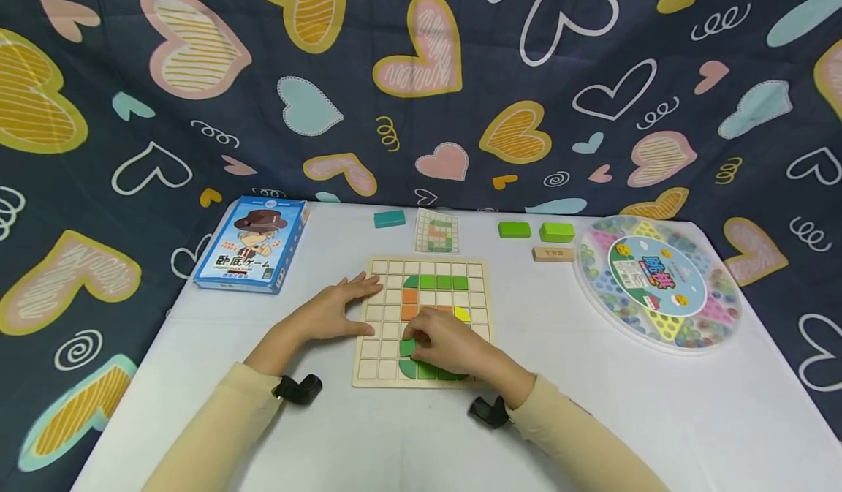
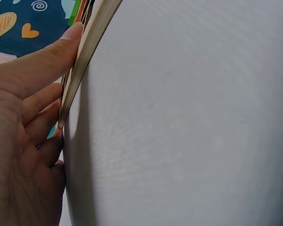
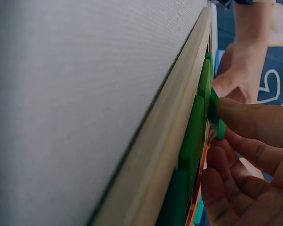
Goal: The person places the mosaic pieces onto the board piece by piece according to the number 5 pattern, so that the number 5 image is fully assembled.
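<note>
A wooden grid board (image 1: pixel 422 322) lies on the white counter (image 1: pixel 592 404), and everything else is placed from it. The left hand (image 1: pixel 335 309) rests flat against the board's left edge, fingers straight and spread, holding nothing. The right hand (image 1: pixel 444 346) sits over the board's lower middle, its fingers curled around a dark green piece (image 1: pixel 407 347) that it pinches just above the grid squares. Light green tiles (image 1: pixel 444 282) line the board's upper rows, orange tiles (image 1: pixel 410 303) below them. Behind the board lies a pattern card (image 1: pixel 437 230); to its far left a blue game box (image 1: pixel 253 242), to its right a round marble tray (image 1: pixel 658 281).
</note>
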Motion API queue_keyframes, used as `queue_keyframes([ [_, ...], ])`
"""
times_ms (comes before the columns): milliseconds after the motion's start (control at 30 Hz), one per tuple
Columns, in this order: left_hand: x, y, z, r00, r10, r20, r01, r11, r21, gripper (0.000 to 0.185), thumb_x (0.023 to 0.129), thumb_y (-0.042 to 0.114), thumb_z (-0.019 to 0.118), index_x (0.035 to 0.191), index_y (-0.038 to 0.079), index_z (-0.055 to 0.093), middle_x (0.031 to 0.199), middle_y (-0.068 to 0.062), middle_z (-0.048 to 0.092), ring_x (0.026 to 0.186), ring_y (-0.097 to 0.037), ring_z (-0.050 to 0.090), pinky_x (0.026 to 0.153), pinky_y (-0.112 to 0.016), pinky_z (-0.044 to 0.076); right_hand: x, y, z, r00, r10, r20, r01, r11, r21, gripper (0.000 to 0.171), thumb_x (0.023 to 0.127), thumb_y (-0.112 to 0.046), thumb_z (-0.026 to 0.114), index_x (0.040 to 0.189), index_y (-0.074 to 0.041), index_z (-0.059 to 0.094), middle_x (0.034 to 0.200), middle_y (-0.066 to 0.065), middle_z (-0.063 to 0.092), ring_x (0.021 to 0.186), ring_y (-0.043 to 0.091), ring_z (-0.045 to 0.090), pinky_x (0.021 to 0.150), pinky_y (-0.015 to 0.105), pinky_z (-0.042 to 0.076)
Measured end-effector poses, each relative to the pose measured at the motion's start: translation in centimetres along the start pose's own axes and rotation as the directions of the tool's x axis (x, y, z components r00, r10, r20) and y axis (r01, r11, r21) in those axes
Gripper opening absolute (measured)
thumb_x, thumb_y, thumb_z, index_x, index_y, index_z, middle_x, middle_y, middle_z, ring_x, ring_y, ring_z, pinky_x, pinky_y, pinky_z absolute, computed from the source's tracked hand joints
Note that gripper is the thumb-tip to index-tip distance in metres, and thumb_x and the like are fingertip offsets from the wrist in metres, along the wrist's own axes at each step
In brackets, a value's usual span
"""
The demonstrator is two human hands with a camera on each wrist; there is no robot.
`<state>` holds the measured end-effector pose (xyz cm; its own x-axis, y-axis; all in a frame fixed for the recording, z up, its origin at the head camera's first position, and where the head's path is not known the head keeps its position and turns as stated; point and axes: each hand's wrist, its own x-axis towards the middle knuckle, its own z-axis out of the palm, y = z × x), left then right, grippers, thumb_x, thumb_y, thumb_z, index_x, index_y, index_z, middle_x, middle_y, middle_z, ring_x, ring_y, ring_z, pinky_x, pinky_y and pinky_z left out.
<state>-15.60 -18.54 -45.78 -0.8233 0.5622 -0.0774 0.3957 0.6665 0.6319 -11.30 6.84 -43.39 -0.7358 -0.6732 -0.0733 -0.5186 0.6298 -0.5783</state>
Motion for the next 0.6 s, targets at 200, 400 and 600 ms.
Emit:
queue_keyframes([
  [200,-0.1,0.0,-0.2,1.000,-0.006,0.005,0.005,1.000,0.009,0.079,0.075,0.040,0.078,0.142,0.013,0.046,0.153,-0.003,0.034,0.144,-0.029,0.022,0.117,-0.053,0.017,0.4,-0.5,0.1,0.999,0.028,0.020,-0.028,1.000,0.007,0.019,0.080,-0.012,0.075,0.098,-0.011,0.069,0.085,-0.004,0.056,0.074,0.007,0.048,0.067,0.017,0.045],
  [400,-0.3,-0.1,-0.1,1.000,-0.011,0.001,0.011,1.000,0.007,0.079,0.075,0.040,0.078,0.142,0.014,0.045,0.153,-0.003,0.034,0.144,-0.030,0.022,0.116,-0.056,0.017,0.2,-0.5,-0.2,0.999,0.023,0.038,-0.024,0.999,0.024,0.021,0.080,-0.013,0.074,0.101,-0.010,0.069,0.089,-0.003,0.058,0.076,0.007,0.049,0.068,0.018,0.045],
  [600,-0.4,-0.2,0.0,1.000,-0.010,0.001,0.010,1.000,-0.011,0.080,0.075,0.039,0.079,0.142,0.012,0.045,0.153,-0.004,0.033,0.145,-0.030,0.020,0.117,-0.054,0.015,-2.4,0.7,-2.0,0.997,0.026,-0.070,-0.022,0.998,0.051,0.029,0.086,-0.021,0.070,0.112,-0.008,0.066,0.104,0.001,0.064,0.090,0.013,0.058,0.080,0.028,0.051],
])
